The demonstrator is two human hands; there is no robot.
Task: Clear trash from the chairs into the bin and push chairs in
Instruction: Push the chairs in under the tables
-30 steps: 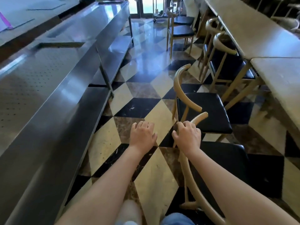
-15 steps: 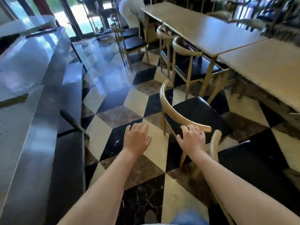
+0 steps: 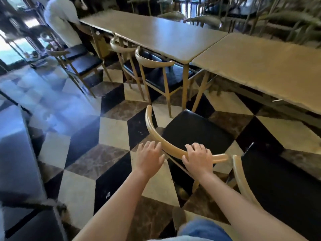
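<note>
A wooden chair (image 3: pixel 155 134) with a curved back rail and a black seat (image 3: pixel 196 133) stands pulled out from the long wooden table (image 3: pixel 260 66). Its seat is bare. My right hand (image 3: pixel 198 158) curls its fingers over the right part of the back rail. My left hand (image 3: pixel 149 157) lies just left of it with fingers spread, fingertips touching the rail's outer side and holding nothing. A second pulled-out chair (image 3: pixel 241 180) with a black seat stands at my right, its rail end close to the first chair's.
Two more chairs (image 3: pixel 154 60) are tucked under the far table (image 3: pixel 156 32); another chair (image 3: pixel 81 64) stands out in the aisle. A person in white (image 3: pixel 59 20) bends over at the back left. A steel counter (image 3: pixel 13 145) lines the left side of the checkered floor.
The view has swung right toward the tables. My right hand left the near chair's rail and took hold of the farther chair's rail. My left hand came up against that same rail.
</note>
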